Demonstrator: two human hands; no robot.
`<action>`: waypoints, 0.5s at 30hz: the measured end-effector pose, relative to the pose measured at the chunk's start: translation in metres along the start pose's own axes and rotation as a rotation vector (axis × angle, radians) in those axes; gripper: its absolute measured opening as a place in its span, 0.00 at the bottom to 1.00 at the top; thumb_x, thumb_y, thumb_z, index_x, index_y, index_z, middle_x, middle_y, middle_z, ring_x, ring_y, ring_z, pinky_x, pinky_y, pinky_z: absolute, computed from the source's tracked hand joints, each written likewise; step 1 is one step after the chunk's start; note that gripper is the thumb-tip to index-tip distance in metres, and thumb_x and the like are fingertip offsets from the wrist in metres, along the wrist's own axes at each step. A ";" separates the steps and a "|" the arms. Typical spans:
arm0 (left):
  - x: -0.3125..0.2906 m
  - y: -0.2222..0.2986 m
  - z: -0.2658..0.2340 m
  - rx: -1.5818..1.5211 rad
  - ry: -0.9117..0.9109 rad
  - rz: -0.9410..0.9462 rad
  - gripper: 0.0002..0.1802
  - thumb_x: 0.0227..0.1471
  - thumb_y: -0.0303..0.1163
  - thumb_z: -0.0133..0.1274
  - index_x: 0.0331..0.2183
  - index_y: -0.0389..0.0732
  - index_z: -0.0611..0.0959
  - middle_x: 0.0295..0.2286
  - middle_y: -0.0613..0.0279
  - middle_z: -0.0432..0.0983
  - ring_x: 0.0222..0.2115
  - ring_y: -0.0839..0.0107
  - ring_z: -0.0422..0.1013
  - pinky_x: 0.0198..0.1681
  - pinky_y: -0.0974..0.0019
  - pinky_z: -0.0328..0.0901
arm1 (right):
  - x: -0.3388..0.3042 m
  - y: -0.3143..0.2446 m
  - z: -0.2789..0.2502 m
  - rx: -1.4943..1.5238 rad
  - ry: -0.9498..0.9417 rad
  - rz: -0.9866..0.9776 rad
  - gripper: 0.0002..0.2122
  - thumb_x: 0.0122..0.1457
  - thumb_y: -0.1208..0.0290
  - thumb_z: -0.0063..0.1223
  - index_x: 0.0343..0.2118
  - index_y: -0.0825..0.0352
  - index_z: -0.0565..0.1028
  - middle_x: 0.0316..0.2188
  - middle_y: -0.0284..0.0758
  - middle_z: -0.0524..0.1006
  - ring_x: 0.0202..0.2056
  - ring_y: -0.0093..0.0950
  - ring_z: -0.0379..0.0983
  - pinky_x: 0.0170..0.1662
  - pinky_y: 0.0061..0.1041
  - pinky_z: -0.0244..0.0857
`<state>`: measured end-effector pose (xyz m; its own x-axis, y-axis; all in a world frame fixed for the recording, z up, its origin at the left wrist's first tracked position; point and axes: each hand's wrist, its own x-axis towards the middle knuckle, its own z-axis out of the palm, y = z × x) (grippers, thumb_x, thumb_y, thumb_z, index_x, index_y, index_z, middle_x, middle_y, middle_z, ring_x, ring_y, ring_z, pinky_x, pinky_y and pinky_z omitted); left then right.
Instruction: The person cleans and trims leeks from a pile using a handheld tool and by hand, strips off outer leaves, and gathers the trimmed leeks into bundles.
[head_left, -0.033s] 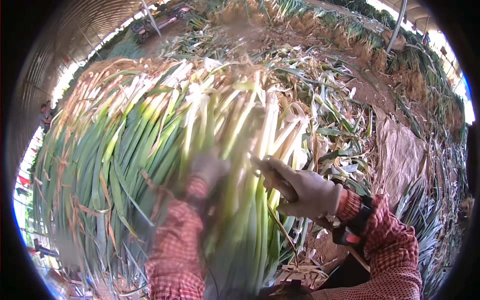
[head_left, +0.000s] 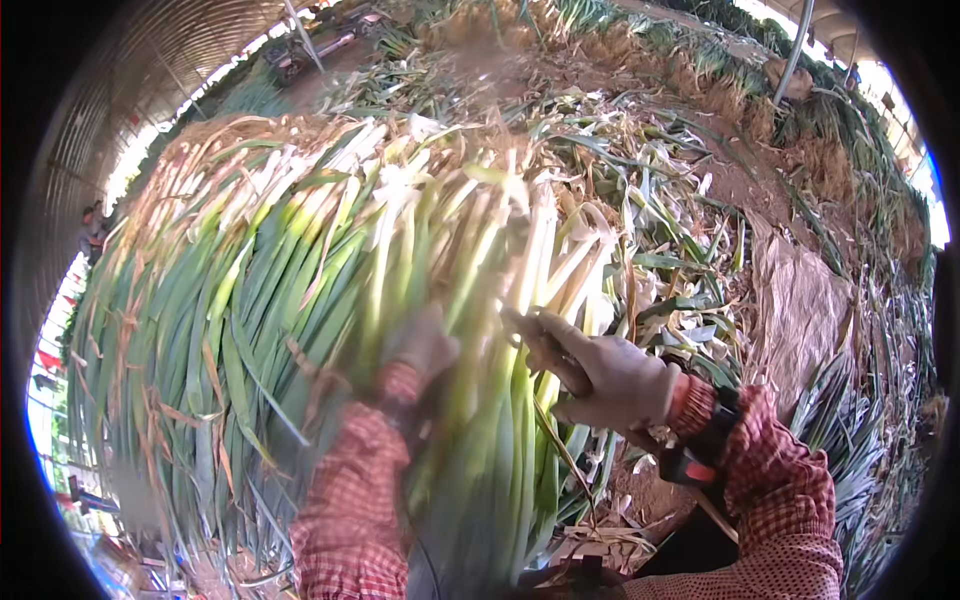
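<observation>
Long green onions [head_left: 290, 250] lie in a broad pile, pale roots and white stalks at the far end, green leaves toward me. My left hand [head_left: 422, 345], in a light glove, is smeared by motion over the middle of the pile, and its fingers cannot be made out. At the right edge, against a loose bunch of paler stalks [head_left: 530, 270], is my gloved right hand [head_left: 600, 375]. Its fingers are curled together near those stalks. What they pinch, if anything, is hidden. A dark band [head_left: 712, 430] circles the right wrist.
Peeled leaves and skins [head_left: 680, 250] litter the ground to the right, beside a crumpled brown sheet [head_left: 800, 300]. More onions [head_left: 850, 440] are stacked along the right and far sides. A metal pole [head_left: 793, 55] stands at the back right, and a person [head_left: 92, 235] is at the far left.
</observation>
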<state>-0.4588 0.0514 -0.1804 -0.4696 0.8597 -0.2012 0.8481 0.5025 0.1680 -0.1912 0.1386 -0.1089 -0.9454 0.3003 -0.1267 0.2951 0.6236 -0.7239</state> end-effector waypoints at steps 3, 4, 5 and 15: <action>-0.015 -0.059 0.027 -0.071 0.173 0.041 0.18 0.48 0.34 0.56 0.42 0.37 0.79 0.31 0.50 0.79 0.30 0.60 0.75 0.35 0.62 0.70 | 0.007 -0.034 0.008 0.008 -0.193 0.074 0.42 0.49 0.64 0.58 0.65 0.59 0.45 0.29 0.45 0.79 0.30 0.43 0.78 0.37 0.39 0.72; -0.011 -0.059 0.024 -0.309 0.142 -0.019 0.18 0.49 0.34 0.57 0.41 0.36 0.79 0.30 0.53 0.79 0.30 0.63 0.74 0.35 0.65 0.69 | 0.001 -0.037 0.010 0.002 -0.219 0.047 0.41 0.50 0.64 0.57 0.64 0.59 0.45 0.29 0.44 0.79 0.29 0.42 0.79 0.36 0.37 0.73; -0.005 -0.060 0.020 -0.549 0.106 -0.079 0.17 0.50 0.34 0.58 0.41 0.34 0.80 0.30 0.56 0.79 0.29 0.67 0.73 0.35 0.67 0.68 | -0.003 -0.033 0.013 -0.005 -0.169 0.038 0.42 0.50 0.64 0.58 0.64 0.59 0.45 0.29 0.44 0.79 0.29 0.42 0.79 0.36 0.37 0.73; -0.015 -0.061 0.016 -0.483 0.359 -0.168 0.20 0.54 0.44 0.53 0.39 0.35 0.82 0.35 0.40 0.78 0.38 0.46 0.74 0.43 0.56 0.68 | 0.023 -0.051 0.036 -0.023 -0.209 0.180 0.44 0.48 0.64 0.58 0.66 0.62 0.45 0.31 0.47 0.77 0.35 0.45 0.77 0.41 0.38 0.70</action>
<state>-0.4995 0.0062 -0.2029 -0.7112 0.7004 0.0603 0.5882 0.5458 0.5968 -0.2330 0.0877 -0.0987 -0.8849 0.2539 -0.3905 0.4616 0.5904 -0.6621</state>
